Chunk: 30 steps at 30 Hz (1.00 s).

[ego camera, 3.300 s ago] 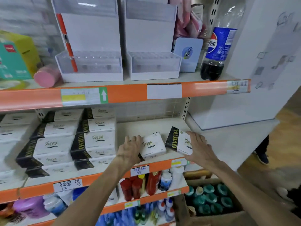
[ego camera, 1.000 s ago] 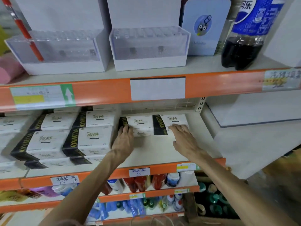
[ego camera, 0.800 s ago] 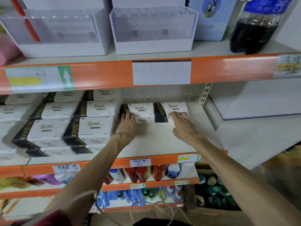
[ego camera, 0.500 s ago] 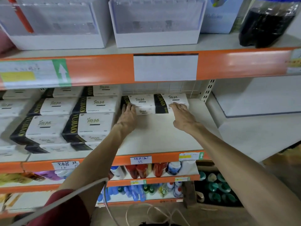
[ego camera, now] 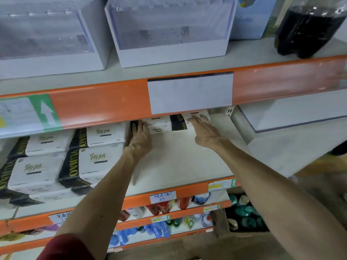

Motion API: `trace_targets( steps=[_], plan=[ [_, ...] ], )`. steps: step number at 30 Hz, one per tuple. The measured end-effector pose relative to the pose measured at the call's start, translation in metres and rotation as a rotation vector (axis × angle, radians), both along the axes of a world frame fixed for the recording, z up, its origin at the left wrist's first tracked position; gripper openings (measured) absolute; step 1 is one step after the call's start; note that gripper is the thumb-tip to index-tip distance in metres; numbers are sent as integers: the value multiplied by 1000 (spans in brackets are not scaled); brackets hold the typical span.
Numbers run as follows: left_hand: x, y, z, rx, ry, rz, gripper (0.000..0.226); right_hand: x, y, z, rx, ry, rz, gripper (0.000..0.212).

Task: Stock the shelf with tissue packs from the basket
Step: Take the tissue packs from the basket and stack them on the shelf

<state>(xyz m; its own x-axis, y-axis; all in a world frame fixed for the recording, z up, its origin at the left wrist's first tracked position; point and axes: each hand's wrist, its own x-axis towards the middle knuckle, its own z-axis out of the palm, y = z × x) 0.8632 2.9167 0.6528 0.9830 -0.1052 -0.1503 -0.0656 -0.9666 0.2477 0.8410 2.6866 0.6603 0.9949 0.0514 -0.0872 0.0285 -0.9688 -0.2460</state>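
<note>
orange-edged shelf [ego camera: 178,162]: flat open fingers of both hands touch "yujiao" tissue packs [ego camera: 169,124], gripping nothing.

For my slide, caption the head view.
Left hand and right hand press two tissue packs to the back of the middle shelf, beside stacked packs.

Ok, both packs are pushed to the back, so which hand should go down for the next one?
Probably the right hand: it only rests flat on the right tissue pack, beside the shelf's open end. The left hand sits wedged between its pack and the stacked packs.
</note>
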Motion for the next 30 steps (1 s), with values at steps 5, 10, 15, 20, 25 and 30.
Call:
trace_targets(
  steps=[5,10,15,20,25,30],
  plan=[
    [-37,-14,7,-182,-131,-21,77,-51,3,1,27,-164,-13,77],
    [-92,-26,19,-227,-147,-182,70,-107,2,2,30,-136,-21,72],
    [-164,-35,14,-241,-145,-240,65,-178,-6,-2,44,-141,51,68],
    [-258,-39,-17,-277,-149,-203,60,-259,-24,-39,69,-185,139,60],
    [-326,-25,-60,-123,33,-170,54,-324,-32,-65,37,-62,119,62],
    [-350,-15,-89,-28,308,-135,66,-348,-31,-94,27,77,121,53]
  ],
)
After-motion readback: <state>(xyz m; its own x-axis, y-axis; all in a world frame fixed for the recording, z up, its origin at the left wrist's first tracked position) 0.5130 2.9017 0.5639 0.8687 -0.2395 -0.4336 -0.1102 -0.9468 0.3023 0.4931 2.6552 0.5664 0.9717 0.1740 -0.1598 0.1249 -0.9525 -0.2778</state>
